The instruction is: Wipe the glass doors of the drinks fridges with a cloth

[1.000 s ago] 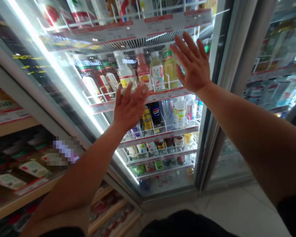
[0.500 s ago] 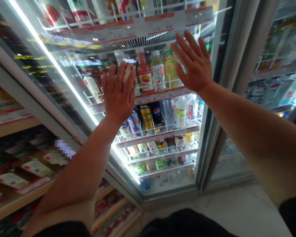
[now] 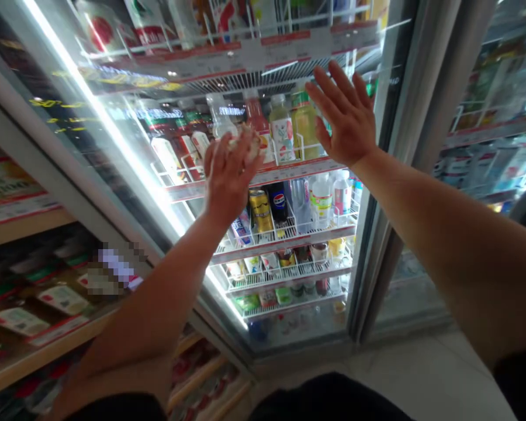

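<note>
My left hand (image 3: 228, 181) reaches up in front of the fridge's glass door (image 3: 114, 152). It presses a crumpled whitish cloth (image 3: 251, 146) toward the glass, mostly covered by the fingers and slightly blurred. My right hand (image 3: 348, 126) is raised by the right part of the door, fingers spread and palm toward the glass; it holds nothing. Behind the glass stand a red drink bottle (image 3: 258, 117), a pale green bottle (image 3: 282, 128) and a yellow bottle with a green cap (image 3: 304, 120).
Wire shelves with price strips (image 3: 293, 172) hold cans and bottles, including a gold can (image 3: 260, 210). The metal door frame (image 3: 377, 234) runs down the right. Wooden shelves (image 3: 39, 339) with jars stand at lower left. Pale floor tiles (image 3: 421, 374) lie below.
My left hand has moved right and slightly down with the cloth, showing more bottles at the left. My right hand has stayed almost in place.
</note>
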Action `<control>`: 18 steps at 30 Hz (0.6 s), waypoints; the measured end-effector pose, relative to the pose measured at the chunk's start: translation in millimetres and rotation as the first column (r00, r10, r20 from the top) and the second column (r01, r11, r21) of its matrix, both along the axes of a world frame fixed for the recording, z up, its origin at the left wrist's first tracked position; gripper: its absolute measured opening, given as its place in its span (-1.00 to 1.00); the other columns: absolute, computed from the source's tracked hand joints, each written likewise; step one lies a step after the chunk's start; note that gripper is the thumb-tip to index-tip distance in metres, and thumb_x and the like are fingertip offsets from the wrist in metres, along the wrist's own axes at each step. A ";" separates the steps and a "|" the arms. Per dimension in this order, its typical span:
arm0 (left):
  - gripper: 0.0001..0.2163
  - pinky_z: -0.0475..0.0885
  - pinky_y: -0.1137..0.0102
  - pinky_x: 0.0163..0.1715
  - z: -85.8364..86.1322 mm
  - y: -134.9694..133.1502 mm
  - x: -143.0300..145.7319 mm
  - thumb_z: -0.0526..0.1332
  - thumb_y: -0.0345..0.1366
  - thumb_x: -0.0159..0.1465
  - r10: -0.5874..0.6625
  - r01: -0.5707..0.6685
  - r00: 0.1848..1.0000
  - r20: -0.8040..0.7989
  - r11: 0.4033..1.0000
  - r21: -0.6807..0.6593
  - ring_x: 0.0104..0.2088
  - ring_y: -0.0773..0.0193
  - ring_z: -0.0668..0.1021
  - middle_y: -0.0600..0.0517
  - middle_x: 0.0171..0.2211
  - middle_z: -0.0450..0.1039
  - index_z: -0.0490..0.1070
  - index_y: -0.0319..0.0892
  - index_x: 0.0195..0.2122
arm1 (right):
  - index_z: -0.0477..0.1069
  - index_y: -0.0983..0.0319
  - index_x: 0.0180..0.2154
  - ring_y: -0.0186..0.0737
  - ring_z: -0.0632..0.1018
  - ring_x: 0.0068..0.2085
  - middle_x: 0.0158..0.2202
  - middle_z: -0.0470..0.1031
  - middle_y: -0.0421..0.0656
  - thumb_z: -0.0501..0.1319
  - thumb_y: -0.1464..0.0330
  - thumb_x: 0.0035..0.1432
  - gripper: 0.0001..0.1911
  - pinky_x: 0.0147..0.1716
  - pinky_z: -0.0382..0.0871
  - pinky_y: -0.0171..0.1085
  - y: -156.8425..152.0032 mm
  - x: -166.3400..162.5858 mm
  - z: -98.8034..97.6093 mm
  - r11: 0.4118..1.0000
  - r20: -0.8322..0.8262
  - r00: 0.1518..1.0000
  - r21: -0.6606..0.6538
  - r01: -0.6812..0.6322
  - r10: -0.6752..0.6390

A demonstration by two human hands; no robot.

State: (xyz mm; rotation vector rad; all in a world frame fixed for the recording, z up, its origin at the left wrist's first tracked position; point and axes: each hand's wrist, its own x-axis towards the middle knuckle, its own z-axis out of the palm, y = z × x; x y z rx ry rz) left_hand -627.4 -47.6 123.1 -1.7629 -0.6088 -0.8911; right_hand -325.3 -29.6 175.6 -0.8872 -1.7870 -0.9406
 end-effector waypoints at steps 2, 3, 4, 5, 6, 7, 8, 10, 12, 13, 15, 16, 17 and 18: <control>-0.40 -0.05 -0.06 0.45 -23.9 -3.3 7.6 0.11 -0.44 0.37 -0.003 -0.006 0.993 -0.122 0.997 -0.073 0.49 0.12 -0.12 0.08 0.45 0.06 0.11 0.08 0.42 | -0.03 -0.26 0.39 -0.27 -0.04 0.49 0.42 0.03 -0.60 -0.21 0.13 0.38 -0.41 0.49 -0.14 0.14 0.0 -0.6 0.4 1.000 -0.024 1.000 -0.015 -0.008 0.008; -0.35 -0.10 -0.04 0.47 -32.2 -4.7 10.1 0.12 -0.45 0.34 -0.010 -0.011 0.979 -0.203 0.995 -0.103 0.49 0.14 -0.12 0.08 0.45 0.07 0.05 0.06 0.44 | -0.02 -0.24 0.39 -0.27 -0.03 0.49 0.43 0.03 -0.59 -0.21 0.13 0.38 -0.41 0.49 -0.13 0.13 -0.1 -0.7 0.3 1.000 -0.023 1.000 -0.007 -0.006 0.006; -0.31 -0.15 0.00 0.48 -35.7 -5.7 11.3 0.12 -0.47 0.32 -0.015 -0.017 0.967 -0.256 0.992 -0.124 0.49 0.16 -0.11 0.09 0.45 0.07 0.00 0.05 0.46 | -0.02 -0.19 0.41 -0.27 -0.03 0.49 0.44 0.00 -0.56 -0.22 0.15 0.39 -0.40 0.49 -0.12 0.11 -0.4 -0.5 0.1 1.000 -0.008 1.000 0.007 -0.001 0.001; -0.29 -0.18 0.02 0.49 -33.7 -6.1 11.2 0.11 -0.48 0.32 -0.019 -0.019 0.962 -0.271 0.990 -0.136 0.49 0.19 -0.09 0.10 0.45 0.05 -0.03 0.06 0.47 | -0.02 -0.12 0.42 -0.27 -0.04 0.49 0.45 -0.04 -0.51 -0.22 0.17 0.40 -0.40 0.49 -0.12 0.10 -0.8 -0.3 -0.3 1.000 0.011 1.000 0.025 0.007 -0.007; -0.28 -0.21 0.02 0.49 -26.9 -6.1 10.2 0.10 -0.49 0.32 -0.017 -0.021 0.969 -0.245 0.989 -0.149 0.49 0.19 -0.09 0.10 0.46 0.01 -0.05 0.07 0.47 | -0.02 -0.08 0.43 -0.27 -0.04 0.49 0.46 -0.08 -0.49 -0.22 0.19 0.41 -0.40 0.49 -0.12 0.10 -1.2 0.0 -0.7 0.999 0.026 1.000 0.041 0.014 -0.015; -0.29 -0.24 0.00 0.48 -17.1 -5.7 8.8 0.09 -0.49 0.33 -0.013 -0.018 0.983 -0.185 0.986 -0.165 0.49 0.17 -0.09 0.10 0.47 -0.03 -0.05 0.09 0.47 | -0.02 -0.06 0.43 -0.27 -0.04 0.49 0.47 -0.10 -0.48 -0.22 0.20 0.41 -0.40 0.49 -0.11 0.09 -1.6 0.4 -1.0 0.998 0.034 0.999 0.052 0.022 -0.023; -0.30 -0.25 -0.04 0.48 -6.8 -5.2 7.6 0.09 -0.47 0.34 -0.012 -0.009 0.993 -0.114 0.983 -0.184 0.49 0.14 -0.11 0.11 0.48 -0.07 -0.05 0.10 0.47 | -0.02 -0.07 0.43 -0.27 -0.04 0.49 0.47 -0.10 -0.48 -0.22 0.20 0.42 -0.40 0.48 -0.10 0.08 -1.8 0.7 -1.2 0.998 0.036 0.999 0.061 0.028 -0.030; -0.32 -0.28 -0.12 0.46 5.9 -4.5 7.4 0.11 -0.42 0.35 -0.016 0.016 1.000 0.003 0.977 -0.214 0.49 0.06 -0.17 0.13 0.50 -0.13 -0.05 0.11 0.47 | -0.01 -0.07 0.43 -0.26 -0.04 0.49 0.46 -0.09 -0.48 -0.22 0.20 0.41 -0.40 0.48 -0.08 0.10 -1.9 1.2 -1.1 0.998 0.038 0.998 0.060 0.038 -0.040; -0.30 -0.28 -0.17 0.44 -0.5 -4.6 10.3 0.13 -0.39 0.35 -0.025 0.031 0.999 0.027 0.976 -0.215 0.49 0.01 -0.23 0.11 0.50 -0.15 -0.07 0.11 0.47 | -0.03 -0.10 0.43 -0.28 -0.05 0.49 0.46 -0.10 -0.52 -0.23 0.19 0.41 -0.40 0.48 -0.10 0.11 -1.3 1.3 -0.7 0.998 0.024 0.999 0.045 0.041 -0.042; -0.28 -0.27 -0.18 0.44 -9.9 -5.0 12.4 0.14 -0.40 0.35 -0.036 0.032 0.999 -0.012 0.976 -0.215 0.49 0.00 -0.24 0.10 0.50 -0.14 -0.09 0.11 0.48 | -0.05 -0.12 0.43 -0.29 -0.06 0.49 0.46 -0.12 -0.54 -0.24 0.19 0.40 -0.39 0.49 -0.11 0.09 -0.9 1.4 -0.5 0.998 0.021 0.999 0.038 0.043 -0.044; -0.25 -0.24 -0.11 0.46 -31.3 -6.0 15.5 0.14 -0.45 0.34 -0.065 0.026 0.984 -0.168 0.975 -0.221 0.49 0.07 -0.21 0.11 0.48 -0.07 -0.13 0.15 0.48 | -0.07 -0.15 0.43 -0.33 -0.07 0.49 0.45 -0.16 -0.58 -0.25 0.19 0.40 -0.39 0.50 -0.14 0.05 0.1 1.5 -0.3 0.998 0.020 0.999 0.034 0.043 -0.044; -0.23 -0.23 -0.05 0.48 -38.6 -6.1 15.8 0.13 -0.49 0.33 -0.077 0.019 0.965 -0.249 0.974 -0.226 0.49 0.13 -0.18 0.13 0.47 -0.02 -0.14 0.16 0.48 | -0.07 -0.13 0.44 -0.32 -0.07 0.49 0.46 -0.16 -0.57 -0.25 0.19 0.40 -0.39 0.50 -0.14 0.04 0.6 1.6 -0.2 0.998 0.027 0.999 0.041 0.042 -0.043; -0.23 -0.23 0.01 0.49 -41.4 -5.9 15.2 0.10 -0.53 0.33 -0.084 0.011 0.947 -0.309 0.973 -0.230 0.48 0.20 -0.14 0.14 0.45 0.02 -0.14 0.16 0.48 | -0.08 -0.11 0.44 -0.31 -0.07 0.49 0.46 -0.16 -0.55 -0.25 0.19 0.40 -0.38 0.50 -0.14 0.04 0.9 1.7 -0.2 0.998 0.035 0.999 0.046 0.041 -0.042; -0.24 -0.22 0.06 0.50 -39.1 -5.3 13.7 0.07 -0.56 0.34 -0.082 0.001 0.938 -0.338 0.973 -0.231 0.48 0.25 -0.11 0.15 0.44 0.06 -0.13 0.16 0.48 | -0.08 -0.12 0.44 -0.29 -0.06 0.49 0.46 -0.16 -0.55 -0.24 0.19 0.40 -0.38 0.49 -0.14 0.06 1.1 1.9 -0.2 0.998 0.039 0.998 0.049 0.039 -0.041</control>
